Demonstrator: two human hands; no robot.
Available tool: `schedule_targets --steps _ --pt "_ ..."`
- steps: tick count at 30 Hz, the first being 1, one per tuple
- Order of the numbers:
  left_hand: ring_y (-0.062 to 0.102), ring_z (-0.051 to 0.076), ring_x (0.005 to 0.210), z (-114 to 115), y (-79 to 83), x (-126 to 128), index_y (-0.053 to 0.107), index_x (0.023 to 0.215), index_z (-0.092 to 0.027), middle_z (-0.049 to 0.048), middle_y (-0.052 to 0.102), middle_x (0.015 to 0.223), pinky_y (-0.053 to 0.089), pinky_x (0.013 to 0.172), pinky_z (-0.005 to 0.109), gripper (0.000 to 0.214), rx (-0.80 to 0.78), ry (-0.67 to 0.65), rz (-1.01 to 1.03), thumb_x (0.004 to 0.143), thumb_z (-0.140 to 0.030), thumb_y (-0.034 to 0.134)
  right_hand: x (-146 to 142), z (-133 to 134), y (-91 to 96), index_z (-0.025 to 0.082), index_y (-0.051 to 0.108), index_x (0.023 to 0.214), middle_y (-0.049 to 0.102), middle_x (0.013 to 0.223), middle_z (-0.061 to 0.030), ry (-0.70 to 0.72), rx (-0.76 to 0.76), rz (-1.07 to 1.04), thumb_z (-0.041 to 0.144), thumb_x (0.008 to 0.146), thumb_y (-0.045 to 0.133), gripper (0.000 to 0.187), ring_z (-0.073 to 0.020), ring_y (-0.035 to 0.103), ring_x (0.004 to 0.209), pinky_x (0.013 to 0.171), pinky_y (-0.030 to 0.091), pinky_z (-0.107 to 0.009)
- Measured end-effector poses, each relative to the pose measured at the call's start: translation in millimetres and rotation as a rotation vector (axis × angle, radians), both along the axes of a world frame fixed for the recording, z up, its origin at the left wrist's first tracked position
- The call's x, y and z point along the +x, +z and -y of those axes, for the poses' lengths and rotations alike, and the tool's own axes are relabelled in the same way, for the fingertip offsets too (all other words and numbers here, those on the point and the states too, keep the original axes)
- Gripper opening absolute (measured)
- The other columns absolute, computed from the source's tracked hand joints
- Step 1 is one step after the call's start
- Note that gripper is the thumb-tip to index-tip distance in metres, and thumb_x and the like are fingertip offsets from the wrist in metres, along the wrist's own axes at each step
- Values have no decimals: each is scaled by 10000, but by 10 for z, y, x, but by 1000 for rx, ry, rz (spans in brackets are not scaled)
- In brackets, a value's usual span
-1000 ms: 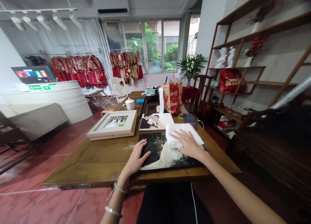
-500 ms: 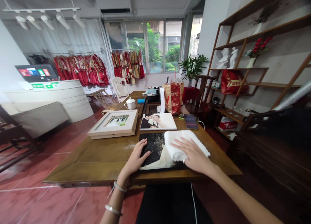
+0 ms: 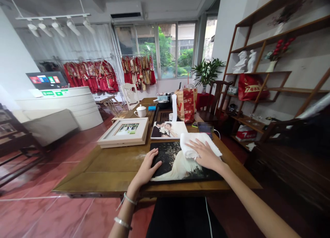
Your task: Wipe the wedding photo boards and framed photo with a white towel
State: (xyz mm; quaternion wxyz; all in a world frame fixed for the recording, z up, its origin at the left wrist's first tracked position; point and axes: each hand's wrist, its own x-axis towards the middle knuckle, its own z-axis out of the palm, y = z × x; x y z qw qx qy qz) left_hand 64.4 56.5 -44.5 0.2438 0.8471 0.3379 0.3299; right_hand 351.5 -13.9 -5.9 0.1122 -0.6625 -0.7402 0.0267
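A dark photo panel (image 3: pixel 165 162) with a pale, flowing dress printed on it lies flat at the table's near edge. My left hand (image 3: pixel 149 165) rests on its left edge, fingers spread and holding nothing. On the panel's upper right part lies a folded white cloth (image 3: pixel 212 147). My right hand (image 3: pixel 205 153) presses flat on this cloth from above, its fingers stretched out and apart. The cloth and my right hand hide part of the print.
Beyond the panel lie a couple's photo print (image 3: pixel 167 130) and, to the left, a pale picture frame (image 3: pixel 123 132). A lidded white mug (image 3: pixel 140 110), a paper bag (image 3: pixel 187 105) and a phone (image 3: pixel 205 127) stand or lie farther back on the wooden table (image 3: pixel 103 172).
My right hand and the cloth have moved up the panel, away from me, uncovering more of the printed dress. My left hand stays at the left edge. The view has shifted slightly.
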Motion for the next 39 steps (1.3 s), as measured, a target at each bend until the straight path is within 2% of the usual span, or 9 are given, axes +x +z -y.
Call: schedule_targets --steps 6,9,12,20,23,27,34,36,39 --pt "348 216 1315 -4 -12 9 465 1222 -208 101 407 1390 252 1116 436 383 -6 6 15 864 -339 497 -136 916 -114 386 201 1419 156 1505 80 65 -8 33 39 547 393 957 -246 41 1387 1077 53 -581" --pt "343 218 1319 -8 -16 1 467 1218 -209 101 407 1390 251 1116 437 378 -3 -3 15 862 -332 497 -170 1133 -68 407 164 1420 128 1504 104 114 -59 19 40 547 386 973 -232 20 1388 1084 41 -573" --pt "345 217 1318 -7 -5 -10 471 1215 -210 102 402 1395 257 1114 436 373 -2 -14 11 862 -328 495 -136 1005 -2 416 175 1415 130 1503 104 122 -101 15 37 552 390 966 -232 31 1387 1085 58 -569" --pt "354 219 1315 9 19 -7 477 1218 -210 98 408 1393 269 1110 429 376 -12 -3 -3 860 -323 498 -43 -139 87 344 249 1416 183 1505 21 2 -84 14 131 698 441 773 -293 85 1380 1051 66 -616" --pt "349 215 1318 6 2 -3 472 1218 -213 97 405 1393 262 1112 434 374 -12 -1 0 860 -315 500 -100 -341 110 322 277 1412 215 1500 -5 -51 -73 17 198 766 439 678 -320 119 1370 1041 73 -627" --pt "345 211 1319 4 -16 5 471 1217 -196 105 402 1390 255 1116 425 376 -18 16 4 860 -314 496 -287 -115 54 326 272 1413 202 1505 -3 -30 -47 22 143 709 447 748 -321 90 1374 1040 53 -629" --pt "339 216 1318 -1 -25 9 468 1217 -198 113 394 1393 249 1116 438 378 -10 7 9 860 -320 493 -672 932 -17 389 133 1429 84 1518 71 232 -35 -1 53 547 414 984 -258 -30 1385 1071 -7 -587" --pt "337 216 1319 -4 -23 4 465 1221 -207 110 391 1396 249 1116 444 376 -7 -6 10 862 -317 491 -655 1024 4 403 132 1425 80 1514 91 267 -52 -20 57 564 405 967 -243 -10 1387 1079 0 -576" --pt "332 220 1321 -7 -16 -7 460 1231 -210 112 382 1403 249 1115 452 383 -12 -19 7 866 -320 488 -500 877 24 403 181 1418 145 1503 98 239 -67 -33 61 576 392 933 -223 43 1388 1087 14 -563"
